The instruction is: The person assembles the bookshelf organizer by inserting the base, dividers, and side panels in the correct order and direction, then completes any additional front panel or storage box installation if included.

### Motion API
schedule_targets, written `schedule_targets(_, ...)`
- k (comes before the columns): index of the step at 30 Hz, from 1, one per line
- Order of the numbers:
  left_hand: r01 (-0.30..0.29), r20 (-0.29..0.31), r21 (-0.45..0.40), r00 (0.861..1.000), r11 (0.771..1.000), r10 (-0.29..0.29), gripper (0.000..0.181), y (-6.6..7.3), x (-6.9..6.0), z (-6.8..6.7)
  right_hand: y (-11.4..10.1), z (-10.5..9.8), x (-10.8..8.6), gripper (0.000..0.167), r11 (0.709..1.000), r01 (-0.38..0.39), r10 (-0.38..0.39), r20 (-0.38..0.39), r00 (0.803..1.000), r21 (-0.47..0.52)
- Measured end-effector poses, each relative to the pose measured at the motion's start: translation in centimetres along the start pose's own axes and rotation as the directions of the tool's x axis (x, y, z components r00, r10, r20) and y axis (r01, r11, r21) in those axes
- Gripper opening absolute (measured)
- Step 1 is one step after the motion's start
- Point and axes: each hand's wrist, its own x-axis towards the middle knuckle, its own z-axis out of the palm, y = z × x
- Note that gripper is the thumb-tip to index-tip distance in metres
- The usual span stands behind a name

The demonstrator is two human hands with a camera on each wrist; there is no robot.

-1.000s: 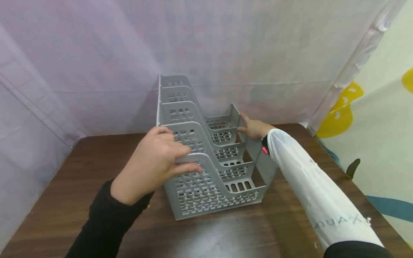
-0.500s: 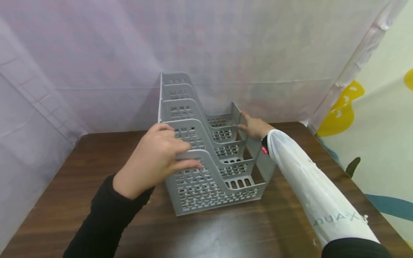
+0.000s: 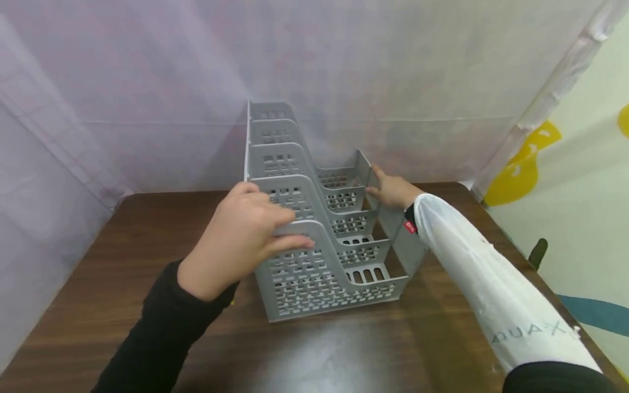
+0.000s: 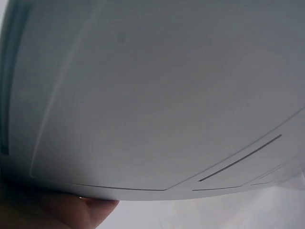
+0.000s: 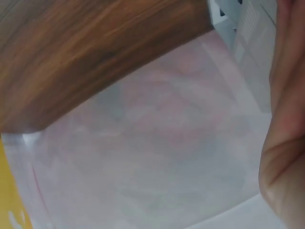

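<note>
A grey plastic magazine file rack [image 3: 339, 286] with several upright compartments and perforated dividers stands on the brown wooden table. Its tall side is at left, its low side at right. My left hand [image 3: 238, 234] grips the tall top edge near the front, thumb lying over the nearest panel. In the left wrist view, the rack's smooth wall [image 4: 157, 95] fills most of the picture, with a bit of a finger [image 4: 76, 210] below. My right hand [image 3: 395, 192] holds the low right wall's upper edge towards the back; its farther fingers are hidden behind that wall.
The wooden table [image 3: 123, 284] extends on both sides of the rack. A pale cloth curtain [image 3: 393, 71] hangs close behind it. At right hangs a light sheet [image 3: 589, 218] with yellow and blue prints. Compartments that show contain no papers.
The head view has shifted slightly, so the table and rack appear a little higher. Both hands keep their holds on the magazine file rack, which stays in about the same place on the table.
</note>
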Motion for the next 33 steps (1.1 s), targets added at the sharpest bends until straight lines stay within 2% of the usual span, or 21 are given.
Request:
schedule_targets(5,0.035,0.029,0.000,0.999,0.999,-0.035,0.055,0.7,0.4,0.3,1.2,-0.4,-1.4,0.072,1.000,0.011,-0.012,0.035,0.999,0.025)
schedule_targets(10,0.051,0.014,0.012,0.999,0.999,-0.051,0.055,1.0,0.5,0.0,0.3,-1.9,-2.8,0.078,1.000,0.025,-0.024,0.086,0.996,-0.011)
schedule_targets(13,0.044,-0.001,0.007,0.999,0.999,-0.044,0.056,1.0,0.5,0.0,-0.5,-2.6,-4.8,0.087,0.998,0.036,-0.030,0.117,0.993,-0.049)
schedule_targets(17,0.037,0.013,0.000,0.999,0.999,-0.037,0.060,1.0,0.7,0.2,-0.3,-1.9,-8.0,0.094,0.998,0.018,-0.008,0.149,0.989,-0.066)
schedule_targets(21,0.032,0.044,0.014,0.999,0.999,-0.033,0.060,0.9,0.8,0.5,0.8,-0.9,-9.6,0.079,0.989,0.086,-0.075,0.090,0.993,-0.122)
schedule_targets(24,0.032,0.044,0.023,0.998,0.999,-0.033,0.059,0.9,0.8,0.8,1.2,-0.6,-9.8,0.066,0.964,0.153,-0.155,0.006,0.988,-0.220)
schedule_targets(28,0.042,0.056,0.006,0.998,0.999,-0.042,0.058,1.0,0.8,0.9,1.3,0.7,-9.8,0.065,0.977,0.116,-0.124,-0.030,0.992,-0.180)
schedule_targets(33,0.027,0.042,0.002,0.999,1.000,-0.027,0.057,1.2,1.1,0.6,1.9,3.7,-11.1,0.065,0.994,0.039,-0.051,-0.115,0.992,-0.103)
